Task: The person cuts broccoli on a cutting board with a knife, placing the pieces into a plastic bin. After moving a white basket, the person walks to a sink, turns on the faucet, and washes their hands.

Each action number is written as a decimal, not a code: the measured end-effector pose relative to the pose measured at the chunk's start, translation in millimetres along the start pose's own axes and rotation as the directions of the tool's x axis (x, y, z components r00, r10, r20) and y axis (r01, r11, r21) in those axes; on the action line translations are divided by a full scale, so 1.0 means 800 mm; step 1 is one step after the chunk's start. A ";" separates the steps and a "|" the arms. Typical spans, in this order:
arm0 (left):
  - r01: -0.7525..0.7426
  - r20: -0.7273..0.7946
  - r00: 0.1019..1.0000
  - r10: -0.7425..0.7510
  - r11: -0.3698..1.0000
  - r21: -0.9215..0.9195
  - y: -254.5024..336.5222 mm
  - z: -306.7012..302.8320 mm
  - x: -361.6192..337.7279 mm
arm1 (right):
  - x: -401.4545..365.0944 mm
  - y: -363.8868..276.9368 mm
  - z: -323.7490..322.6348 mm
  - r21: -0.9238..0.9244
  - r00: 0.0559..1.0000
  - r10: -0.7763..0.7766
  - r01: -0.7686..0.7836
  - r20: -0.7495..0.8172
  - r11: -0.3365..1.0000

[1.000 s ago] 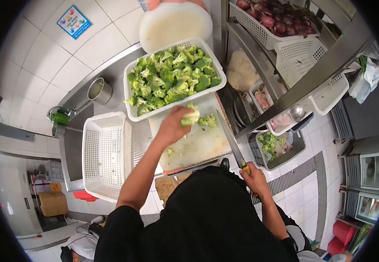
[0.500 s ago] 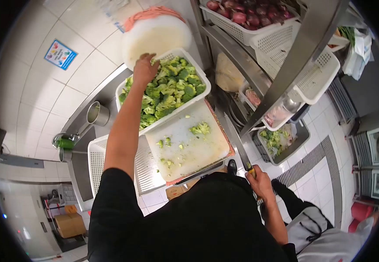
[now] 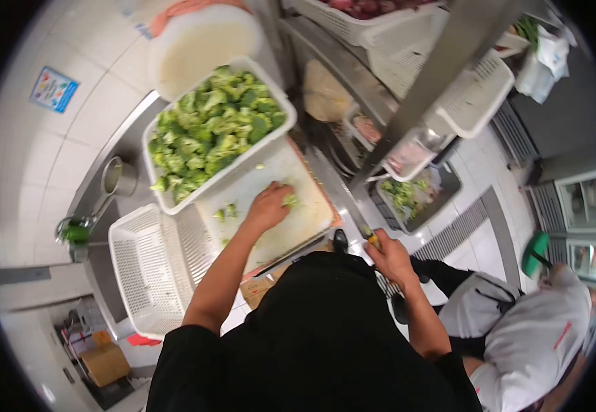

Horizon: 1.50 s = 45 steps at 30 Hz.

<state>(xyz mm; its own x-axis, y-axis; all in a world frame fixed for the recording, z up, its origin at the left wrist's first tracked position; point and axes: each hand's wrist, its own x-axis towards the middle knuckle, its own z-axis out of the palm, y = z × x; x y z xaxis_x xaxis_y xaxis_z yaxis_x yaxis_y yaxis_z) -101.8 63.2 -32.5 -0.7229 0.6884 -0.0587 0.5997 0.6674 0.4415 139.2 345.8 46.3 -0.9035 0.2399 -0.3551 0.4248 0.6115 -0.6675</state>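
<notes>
My left hand (image 3: pixel 270 206) is down on the white cutting board (image 3: pixel 305 175), its fingers closed on a broccoli piece (image 3: pixel 289 200). Small broccoli bits (image 3: pixel 225 211) lie on the board to the left of it. Behind the board stands a white basket (image 3: pixel 285 117) heaped with broccoli florets (image 3: pixel 208 127). My right hand (image 3: pixel 388 255) is wrapped round the yellow handle of a knife (image 3: pixel 361 223), whose blade points up and away, right of the board.
An empty white basket (image 3: pixel 148 271) sits left of the board. A metal shelf post (image 3: pixel 442 89) rises at the right, near a grey bin (image 3: pixel 442 199) with broccoli scraps. A person in grey (image 3: pixel 531 329) is at the lower right, beside a green object (image 3: pixel 535 254).
My left hand has moved from the broccoli basket down to the board and onto a piece there. The view has shifted, and more of the other person shows.
</notes>
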 end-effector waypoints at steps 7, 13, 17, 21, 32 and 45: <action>0.119 0.223 0.974 0.039 0.750 -0.651 0.130 0.004 0.014 | -0.025 -0.037 -0.049 0.052 0.987 -0.057 0.066 -0.153 0.996; -0.196 0.085 0.954 0.288 0.812 -0.550 0.192 0.034 0.028 | -0.023 -0.042 -0.064 0.085 0.985 -0.005 0.020 -0.172 0.996; 0.061 0.203 0.977 0.069 0.819 -0.571 0.147 0.015 -0.043 | -0.021 -0.038 -0.044 0.039 0.998 -0.033 0.035 -0.049 0.999; 0.302 0.165 0.952 -0.259 0.692 -0.656 0.095 0.015 -0.135 | -0.011 -0.049 -0.022 -0.087 0.991 -0.072 0.083 0.114 0.993; 0.470 0.046 0.727 -0.685 0.447 -0.761 0.070 0.019 -0.266 | 0.033 -0.117 0.019 -0.209 0.923 -0.189 0.268 0.336 0.940; 0.403 -0.147 0.641 -0.754 0.493 -0.771 0.059 -0.008 -0.311 | 0.113 -0.160 0.112 -0.195 0.744 -0.656 0.668 0.130 0.718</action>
<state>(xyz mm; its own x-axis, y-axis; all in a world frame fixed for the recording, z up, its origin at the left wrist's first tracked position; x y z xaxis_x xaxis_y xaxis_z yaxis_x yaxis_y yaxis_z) 104.0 -78.0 8.4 -0.9655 -0.1037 -0.2389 -0.2604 0.3875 0.8843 8.0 221.9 41.2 -0.9430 -0.3207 0.0885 -0.3092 0.7465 -0.5892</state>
